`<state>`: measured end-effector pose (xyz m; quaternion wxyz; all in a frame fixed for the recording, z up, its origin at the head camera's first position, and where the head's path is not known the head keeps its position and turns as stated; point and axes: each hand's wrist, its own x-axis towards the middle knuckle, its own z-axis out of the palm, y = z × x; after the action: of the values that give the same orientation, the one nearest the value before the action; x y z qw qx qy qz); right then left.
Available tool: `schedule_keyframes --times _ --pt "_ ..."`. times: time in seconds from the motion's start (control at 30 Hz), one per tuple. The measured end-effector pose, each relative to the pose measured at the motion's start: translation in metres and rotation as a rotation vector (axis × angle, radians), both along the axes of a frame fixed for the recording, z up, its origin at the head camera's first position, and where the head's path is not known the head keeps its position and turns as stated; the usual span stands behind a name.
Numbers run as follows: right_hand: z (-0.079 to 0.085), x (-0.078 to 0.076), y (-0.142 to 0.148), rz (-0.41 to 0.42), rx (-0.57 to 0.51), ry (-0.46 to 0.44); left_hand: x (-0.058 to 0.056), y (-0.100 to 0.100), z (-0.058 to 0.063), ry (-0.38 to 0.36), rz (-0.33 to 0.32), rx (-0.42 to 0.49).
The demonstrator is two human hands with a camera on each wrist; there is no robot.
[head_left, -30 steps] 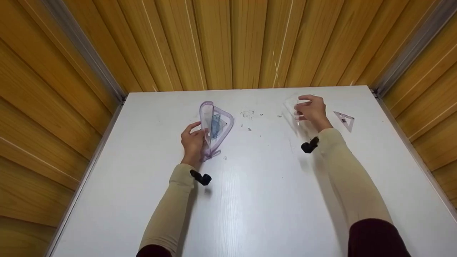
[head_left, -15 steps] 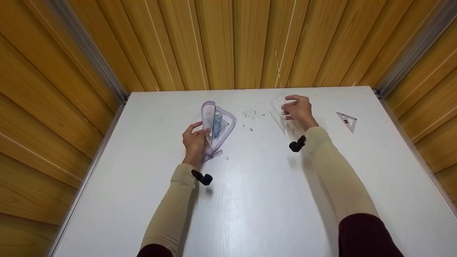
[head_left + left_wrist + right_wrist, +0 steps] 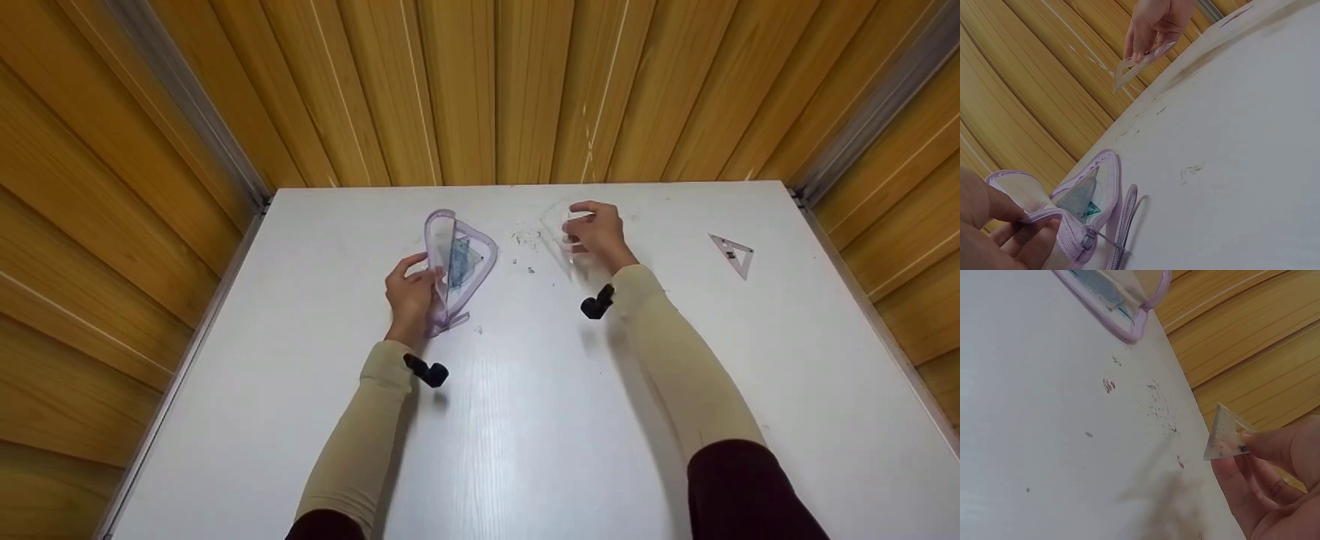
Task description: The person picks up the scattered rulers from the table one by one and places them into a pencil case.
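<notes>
My left hand point(image 3: 410, 296) pinches the near edge of a clear zip pouch point(image 3: 1112, 180) with lilac trim, and its mouth stands spread open. Inside the pouch lie bluish see-through pieces point(image 3: 461, 262), one of them green in the left wrist view; their kind is hard to make out. Between thumb and fingers my right hand point(image 3: 598, 231) holds a clear set square point(image 3: 1224, 436) with a cut-out middle. It is raised above the table, to the right of the pouch and apart from it.
A second small triangular set square point(image 3: 733, 255) lies on the white table point(image 3: 510, 420) at the right. Dark scuff marks point(image 3: 527, 238) spot the tabletop between the hands. A yellow wood-look wall point(image 3: 495, 90) rises behind the table's back edge.
My right hand has moved left with the set square, closer to the pouch. The left hand and the pouch stay in nearly the same place.
</notes>
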<state>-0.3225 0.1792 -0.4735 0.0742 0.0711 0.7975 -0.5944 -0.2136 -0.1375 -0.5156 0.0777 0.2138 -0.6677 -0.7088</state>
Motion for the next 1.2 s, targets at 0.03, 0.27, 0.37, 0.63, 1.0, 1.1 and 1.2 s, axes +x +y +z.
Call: schedule_keyframes --times 0.03,0.27,0.37,0.63,1.0,1.1,1.2 --pt "-0.001 -0.001 -0.003 0.002 0.002 -0.002 0.0 0.0 0.0 0.001 0.0 -0.003" --pt "-0.004 -0.002 -0.025 0.017 -0.004 0.006 0.0 0.0 0.002 0.0 -0.001 -0.015" --pt "-0.005 -0.003 -0.032 0.021 -0.02 0.011 0.0 0.0 0.003 -0.003 -0.005 -0.015" --pt "-0.008 -0.001 -0.055 0.048 -0.033 0.004 0.0 -0.001 0.003 -0.005 -0.002 -0.019" --pt "-0.016 0.001 -0.089 0.089 -0.008 -0.02 0.001 -0.001 0.001 0.005 0.001 -0.009" --pt "-0.015 0.003 -0.098 0.084 0.0 -0.029 0.0 0.0 0.002 0.01 0.001 0.003" --pt "-0.018 0.005 -0.108 0.083 0.019 -0.024 0.001 0.001 0.003 0.005 0.0 0.012"
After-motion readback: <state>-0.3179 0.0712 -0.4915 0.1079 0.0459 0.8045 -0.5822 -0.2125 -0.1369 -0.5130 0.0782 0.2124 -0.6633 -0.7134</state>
